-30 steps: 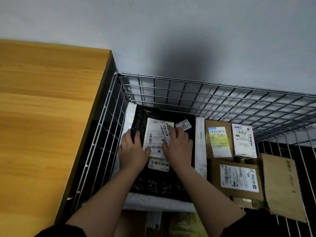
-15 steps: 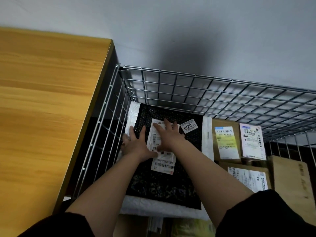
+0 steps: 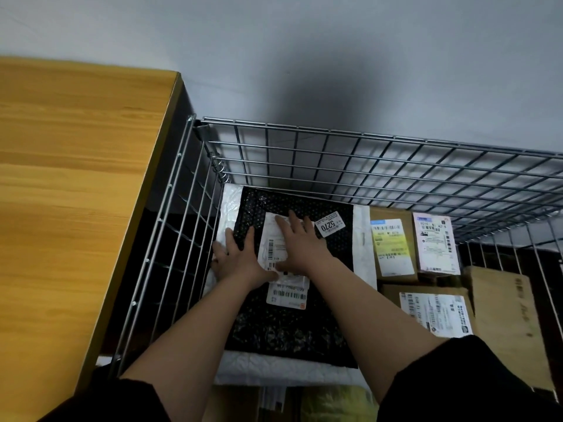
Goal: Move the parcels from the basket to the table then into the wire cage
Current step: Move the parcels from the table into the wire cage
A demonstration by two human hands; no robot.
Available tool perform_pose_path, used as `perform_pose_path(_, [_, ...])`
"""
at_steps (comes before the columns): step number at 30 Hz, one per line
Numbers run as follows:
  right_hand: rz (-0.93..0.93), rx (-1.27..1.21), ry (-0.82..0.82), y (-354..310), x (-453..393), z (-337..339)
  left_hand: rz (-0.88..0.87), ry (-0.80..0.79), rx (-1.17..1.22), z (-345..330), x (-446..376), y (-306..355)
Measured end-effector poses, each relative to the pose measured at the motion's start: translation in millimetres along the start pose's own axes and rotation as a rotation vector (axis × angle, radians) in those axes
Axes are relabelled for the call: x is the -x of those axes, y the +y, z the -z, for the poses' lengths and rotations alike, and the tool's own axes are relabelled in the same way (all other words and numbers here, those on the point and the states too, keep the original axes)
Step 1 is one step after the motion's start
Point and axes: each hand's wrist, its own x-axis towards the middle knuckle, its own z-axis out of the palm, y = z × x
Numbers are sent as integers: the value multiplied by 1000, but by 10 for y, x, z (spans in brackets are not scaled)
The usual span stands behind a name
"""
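A black dotted parcel [image 3: 283, 327] with white shipping labels lies flat inside the wire cage [image 3: 335, 153], on top of a larger white padded parcel [image 3: 274, 371]. Both my arms reach down into the cage. My left hand [image 3: 236, 258] lies flat with spread fingers on the black parcel's left edge, partly over the white one. My right hand [image 3: 300, 246] presses flat on the parcel's white label. Neither hand grips anything.
A wooden table [image 3: 76, 208] stands against the cage's left side. Several cardboard boxes with labels [image 3: 393, 245] [image 3: 435, 309] fill the cage's right half, and a plain brown box [image 3: 508, 324] leans at the far right. A grey wall rises behind.
My head has tilted and moved nearer, so the cage looks larger. My left hand has slid left toward the parcel's edge, my right hand has shifted slightly left over the label. The parcel stays put.
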Motion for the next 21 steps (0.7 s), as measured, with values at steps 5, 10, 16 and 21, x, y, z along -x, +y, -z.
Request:
perform_pose_path(5, [-24,70,244,111,315,7,-27,217,-24,25,270,157])
perform_pose_path(10, [-106,91,302,426,794,151,-221,332,-190,90,523,419])
perform_pose_path(16, [-418,39,299,1273,1312,215,-450,210,-307,-21,778,1245])
perform_pose_path(21, [-592,-68,303,2053,1552,69,-555,125,-497,-440,844,2010])
